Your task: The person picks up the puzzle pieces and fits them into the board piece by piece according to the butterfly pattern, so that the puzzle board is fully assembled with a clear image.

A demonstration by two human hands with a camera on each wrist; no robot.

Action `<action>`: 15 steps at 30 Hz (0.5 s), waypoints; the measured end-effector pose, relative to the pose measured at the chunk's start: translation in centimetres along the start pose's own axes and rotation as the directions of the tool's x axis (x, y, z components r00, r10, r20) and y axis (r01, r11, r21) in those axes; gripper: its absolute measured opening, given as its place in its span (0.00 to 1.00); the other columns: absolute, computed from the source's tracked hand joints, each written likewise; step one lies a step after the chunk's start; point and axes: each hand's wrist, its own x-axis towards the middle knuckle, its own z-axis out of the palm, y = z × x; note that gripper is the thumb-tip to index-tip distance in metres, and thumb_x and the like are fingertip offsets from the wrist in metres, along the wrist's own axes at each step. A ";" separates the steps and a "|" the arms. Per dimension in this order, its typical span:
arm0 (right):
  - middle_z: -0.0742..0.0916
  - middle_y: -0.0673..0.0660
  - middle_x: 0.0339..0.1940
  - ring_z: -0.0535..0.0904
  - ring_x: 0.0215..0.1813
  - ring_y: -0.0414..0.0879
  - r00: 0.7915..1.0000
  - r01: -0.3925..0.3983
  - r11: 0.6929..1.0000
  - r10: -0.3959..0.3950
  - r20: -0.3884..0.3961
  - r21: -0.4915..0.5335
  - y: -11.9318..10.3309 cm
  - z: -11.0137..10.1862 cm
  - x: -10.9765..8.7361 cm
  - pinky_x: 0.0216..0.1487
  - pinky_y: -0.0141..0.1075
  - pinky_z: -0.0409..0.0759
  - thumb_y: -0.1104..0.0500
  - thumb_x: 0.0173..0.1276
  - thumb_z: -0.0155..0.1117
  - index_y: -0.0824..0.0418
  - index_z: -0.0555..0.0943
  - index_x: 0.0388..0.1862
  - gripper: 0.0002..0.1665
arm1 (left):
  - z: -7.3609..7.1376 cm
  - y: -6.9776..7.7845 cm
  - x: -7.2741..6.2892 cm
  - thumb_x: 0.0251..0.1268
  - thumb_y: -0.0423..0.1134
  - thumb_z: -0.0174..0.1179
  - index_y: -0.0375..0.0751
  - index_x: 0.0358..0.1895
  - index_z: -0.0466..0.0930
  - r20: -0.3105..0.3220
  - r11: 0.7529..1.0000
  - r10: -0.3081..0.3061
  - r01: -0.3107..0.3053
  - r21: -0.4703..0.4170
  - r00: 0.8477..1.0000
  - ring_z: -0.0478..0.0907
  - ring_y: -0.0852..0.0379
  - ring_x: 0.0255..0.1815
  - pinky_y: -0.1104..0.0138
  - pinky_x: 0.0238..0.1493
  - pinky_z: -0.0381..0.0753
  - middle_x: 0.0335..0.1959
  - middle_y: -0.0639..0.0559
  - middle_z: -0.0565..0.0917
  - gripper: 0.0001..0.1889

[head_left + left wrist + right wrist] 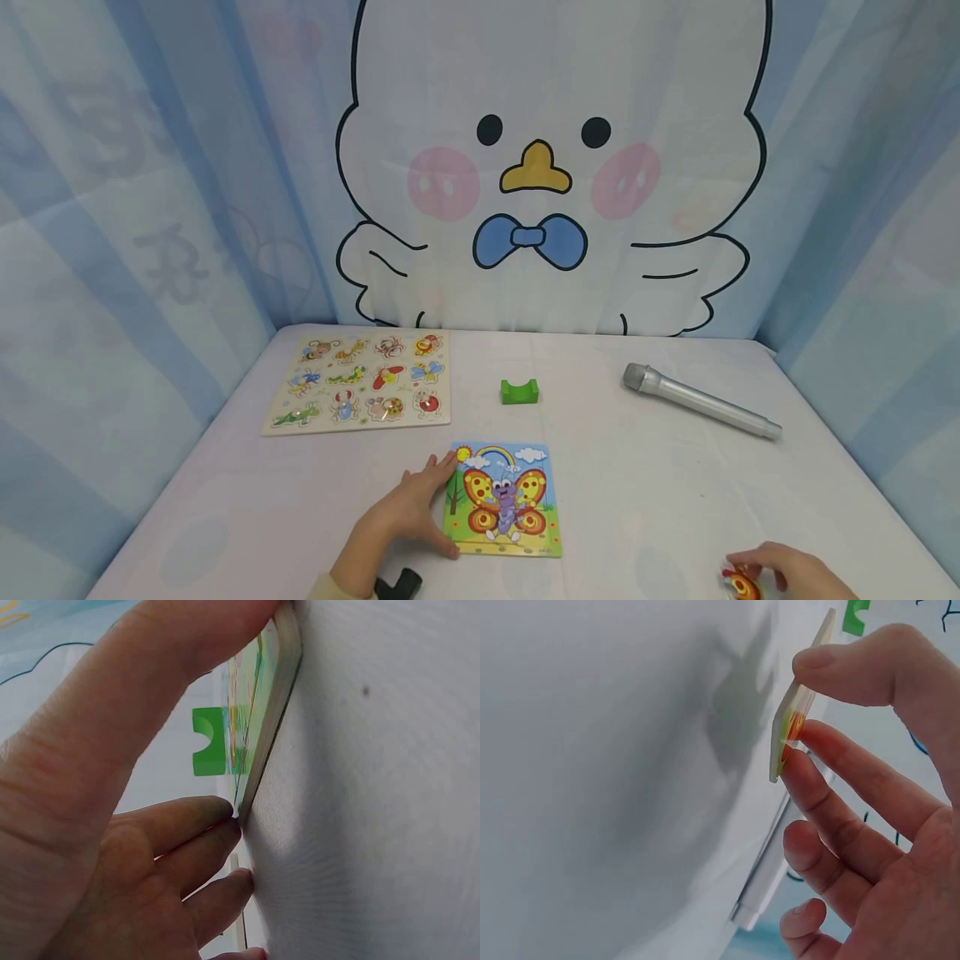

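Observation:
A square butterfly jigsaw puzzle [504, 500] lies flat near the front middle of the table. My left hand [408, 504] spans its left edge, thumb at the lower corner and index fingertip at the upper one. The board's thick pale edge [281, 697] shows between thumb and fingers in the left wrist view. Out at the front right, my right hand [798, 571] pinches a flat puzzle piece [742, 582] with an orange-red swirl. The right wrist view shows that piece [786, 731] edge-on between thumb and fingertips, held above the table with its shadow beside it.
A wooden insect peg board [367, 383] lies at the back left. Behind the puzzle stands a small green notched block [520, 392]. A silver microphone [705, 404] lies at the back right. Printed curtains [540, 292] enclose the table [637, 475] at the back and sides.

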 end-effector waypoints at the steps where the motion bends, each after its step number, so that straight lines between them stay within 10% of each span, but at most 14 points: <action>1: 0.75 0.49 0.33 0.62 0.28 0.36 1.000 -0.004 1.000 0.004 0.005 0.007 -0.5 -0.1 0.2 0.25 0.28 0.65 0.50 0.48 0.73 0.69 0.78 0.49 0.33 | 0.0 0.0 0.0 0.25 0.47 0.79 0.35 0.69 0.56 0.002 1.000 -0.002 0.002 0.001 1.000 0.45 0.39 0.71 0.40 0.65 0.41 0.71 0.43 0.55 0.59; 10: 0.79 0.49 0.36 0.68 0.33 0.45 0.993 -0.094 0.994 0.097 -0.066 0.056 -5.3 -0.1 1.8 0.30 0.34 0.73 0.48 0.38 0.78 0.59 0.80 0.49 0.36 | 0.1 -0.3 0.2 0.26 0.48 0.78 0.38 0.69 0.55 0.013 1.000 -0.020 0.020 0.002 1.000 0.45 0.41 0.71 0.41 0.66 0.41 0.71 0.45 0.54 0.59; 15: 0.79 0.47 0.36 0.69 0.33 0.44 0.994 0.023 0.998 -0.017 -0.107 0.056 -7.5 -0.2 2.5 0.31 0.33 0.76 0.51 0.38 0.78 0.53 0.81 0.44 0.30 | 0.0 -0.3 0.2 0.26 0.48 0.78 0.38 0.69 0.55 0.011 1.000 -0.012 0.012 0.003 1.000 0.45 0.40 0.71 0.41 0.66 0.41 0.71 0.45 0.54 0.59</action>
